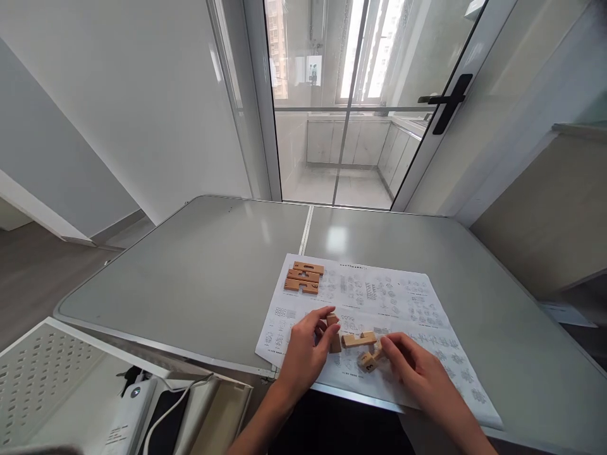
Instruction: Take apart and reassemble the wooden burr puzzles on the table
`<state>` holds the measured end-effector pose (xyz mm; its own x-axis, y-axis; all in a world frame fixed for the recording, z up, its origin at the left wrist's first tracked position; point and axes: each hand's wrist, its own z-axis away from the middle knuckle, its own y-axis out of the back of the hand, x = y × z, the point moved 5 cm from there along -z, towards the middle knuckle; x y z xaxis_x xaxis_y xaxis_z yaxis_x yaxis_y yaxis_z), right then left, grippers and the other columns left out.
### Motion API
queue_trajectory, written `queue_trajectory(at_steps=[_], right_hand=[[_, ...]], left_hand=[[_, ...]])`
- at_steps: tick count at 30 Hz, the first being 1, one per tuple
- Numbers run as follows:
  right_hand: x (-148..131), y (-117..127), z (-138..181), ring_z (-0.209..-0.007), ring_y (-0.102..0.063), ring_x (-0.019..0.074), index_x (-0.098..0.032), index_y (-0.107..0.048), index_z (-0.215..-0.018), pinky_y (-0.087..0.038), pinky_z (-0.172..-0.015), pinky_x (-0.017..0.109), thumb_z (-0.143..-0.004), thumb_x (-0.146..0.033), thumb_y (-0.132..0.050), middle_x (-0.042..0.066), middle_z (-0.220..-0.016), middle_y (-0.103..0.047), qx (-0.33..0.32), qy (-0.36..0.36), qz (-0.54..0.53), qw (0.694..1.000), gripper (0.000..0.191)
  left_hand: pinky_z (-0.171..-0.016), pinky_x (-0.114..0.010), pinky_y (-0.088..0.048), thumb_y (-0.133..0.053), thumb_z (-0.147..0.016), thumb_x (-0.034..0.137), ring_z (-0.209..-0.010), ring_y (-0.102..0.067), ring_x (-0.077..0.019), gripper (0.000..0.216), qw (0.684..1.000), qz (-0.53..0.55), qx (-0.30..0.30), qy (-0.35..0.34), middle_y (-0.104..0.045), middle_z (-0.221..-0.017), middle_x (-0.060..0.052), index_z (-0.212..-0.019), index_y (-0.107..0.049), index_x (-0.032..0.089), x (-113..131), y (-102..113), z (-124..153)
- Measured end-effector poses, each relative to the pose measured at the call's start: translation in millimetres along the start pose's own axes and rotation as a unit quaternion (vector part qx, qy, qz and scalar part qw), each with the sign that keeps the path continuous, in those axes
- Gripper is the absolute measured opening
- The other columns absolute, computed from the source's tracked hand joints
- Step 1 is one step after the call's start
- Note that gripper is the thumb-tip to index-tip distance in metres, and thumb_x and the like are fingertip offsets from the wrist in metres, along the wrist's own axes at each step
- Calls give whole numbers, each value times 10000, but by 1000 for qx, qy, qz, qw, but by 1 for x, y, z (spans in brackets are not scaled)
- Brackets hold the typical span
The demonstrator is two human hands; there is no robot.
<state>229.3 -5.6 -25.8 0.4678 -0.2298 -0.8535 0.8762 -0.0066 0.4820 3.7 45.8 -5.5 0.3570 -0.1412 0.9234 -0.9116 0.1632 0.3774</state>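
My left hand (305, 349) has its thumb and fingers closed around a notched wooden puzzle piece (336, 343), which stands upright and is partly hidden by the fingers. My right hand (420, 370) pinches another wooden puzzle piece (368, 361) by its right end; a dark number shows on its near end. Between the hands a third notched piece (359, 340) lies on the printed paper sheet (393, 387), close to both held pieces. Three more numbered, notched pieces (303, 277) lie in a row near the sheet's top left corner.
The sheet, printed with small diagrams, lies on a grey-green table (213, 272) by its front edge. At left below the table, a white perforated organiser (47, 360) holds a white box (130, 414) and a cable (164, 417). A glass door (351, 139) stands behind.
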Motion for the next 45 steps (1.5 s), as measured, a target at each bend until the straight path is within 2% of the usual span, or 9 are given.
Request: queue_trajectory(at_steps=[4,9,16,21,25,31,36,40,45], right_hand=[[0,-7,2,-634,-605,213,-253,-704,-953,-461,-616,301,-947,-727,-472,10,-707,-698,22,0,11,1000,528],[1,-12,3,-784,-712,254,-262,-699,-984,-517,-721,327,-945,-722,-469,48,-882,-782,81,-10,6,997,516],[-2,-18,2,-742,-721,258,-290,-688,-995,-487,-656,336,-955,-707,-446,29,-851,-784,130,-36,58,989,484],[-3,-17,2,-724,-722,244,-286,-680,-1002,-498,-659,325,-975,-669,-426,21,-843,-782,141,-21,37,989,460],[-3,-17,2,-718,-723,241,-276,-678,-1011,-512,-670,319,-973,-659,-447,25,-845,-785,145,-6,19,989,449],[-2,-17,5,-704,-714,239,-269,-674,-1028,-505,-662,321,-983,-655,-428,28,-845,-778,143,-7,24,989,460],[-1,-15,7,-788,-728,253,-268,-665,-1074,-521,-704,322,-1017,-601,-392,44,-919,-784,142,14,11,990,435],[3,-14,8,-819,-737,245,-256,-643,-1158,-536,-721,316,-1022,-578,-407,55,-1000,-785,137,15,-14,990,422],[3,-14,9,-726,-717,221,-242,-616,-1189,-539,-701,314,-1002,-590,-447,50,-978,-783,134,24,-35,990,430]], left_hand=[[-806,-344,-563,-590,-1021,372,-827,-678,-204,378,997,-61,-42,-35,-763,-1038,-63,-1344,-669,193,3,-6,-15],[-870,-345,-560,-588,-1016,270,-968,-708,-226,282,983,-108,-116,-98,-753,-1171,-83,-1263,-704,202,11,-16,-36],[-916,-349,-561,-610,-1023,327,-983,-710,-212,286,965,-120,-188,-135,-724,-1256,-72,-1285,-677,233,23,-22,-33],[-1070,-449,-499,-870,-773,559,-1254,-606,-321,731,938,-132,-254,-197,-666,-1386,-102,-1390,-610,266,34,-22,-25],[-1105,-523,-456,-881,-719,622,-1264,-556,-359,856,917,-199,-256,-231,-663,-1401,-97,-1443,-569,287,34,-24,-28],[-900,-400,-572,-878,-694,635,-1113,-716,-323,921,904,-209,-295,-227,-597,-1467,-93,-1479,-538,295,33,-33,-38],[-840,-359,-569,-897,-707,552,-1024,-759,-307,697,897,-208,-306,-240,-690,-1334,-60,-1323,-673,315,34,-44,-45],[-768,-346,-568,-919,-668,539,-910,-761,-286,651,909,-197,-287,-228,-727,-1191,-70,-1227,-723,271,32,-47,-48],[-823,-375,-589,-934,-670,509,-956,-750,-290,672,932,-200,-233,-193,-698,-1254,-82,-1250,-701,262,29,-31,-48]])
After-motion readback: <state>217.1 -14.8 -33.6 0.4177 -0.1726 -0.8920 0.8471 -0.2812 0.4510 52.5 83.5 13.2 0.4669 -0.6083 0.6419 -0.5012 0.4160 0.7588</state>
